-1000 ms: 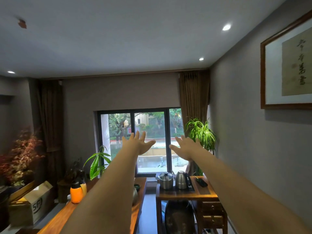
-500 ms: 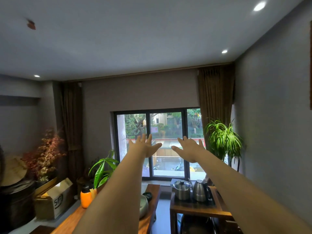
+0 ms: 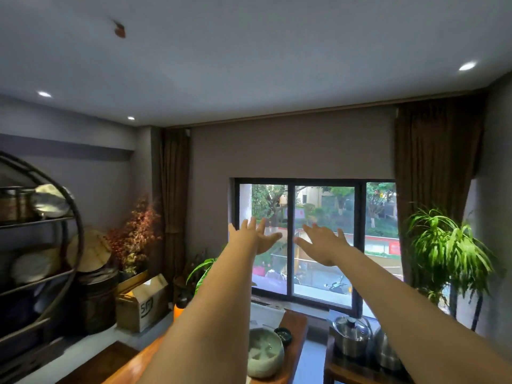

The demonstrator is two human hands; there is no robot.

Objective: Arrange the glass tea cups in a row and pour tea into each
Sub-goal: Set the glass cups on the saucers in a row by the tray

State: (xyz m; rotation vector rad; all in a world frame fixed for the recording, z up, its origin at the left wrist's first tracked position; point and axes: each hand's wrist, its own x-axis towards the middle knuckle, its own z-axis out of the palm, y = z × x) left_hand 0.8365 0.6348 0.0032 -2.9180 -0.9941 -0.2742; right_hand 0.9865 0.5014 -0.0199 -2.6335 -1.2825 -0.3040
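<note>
Arms stretch forward from the bottom of the frame toward the window [image 3: 315,239] at centre. The left hand [image 3: 255,236] is raised with its fingers spread and straight, holding nothing; the right hand [image 3: 324,245], just beside it and apart from it, is likewise spread flat and empty, back toward the camera.

Glass tea cups cannot be made out anywhere in this view. At lower centre a long wooden table [image 3: 293,342] carries a pale green ceramic bowl [image 3: 264,353] and, just beyond it, a small dark dish [image 3: 283,333]. To the lower right a second wooden stand [image 3: 338,370] bears a steel pot [image 3: 350,339] with a lid, with a steel kettle [image 3: 386,353] just beside it, partly hidden by the right forearm.

A green potted plant [image 3: 446,245] stands at right before a brown curtain [image 3: 432,173]. At left are a round dark shelf [image 3: 55,245], a red-leaved plant [image 3: 135,234] and an open cardboard box [image 3: 144,303] on the floor. An orange bottle [image 3: 178,309] shows beside the left forearm.
</note>
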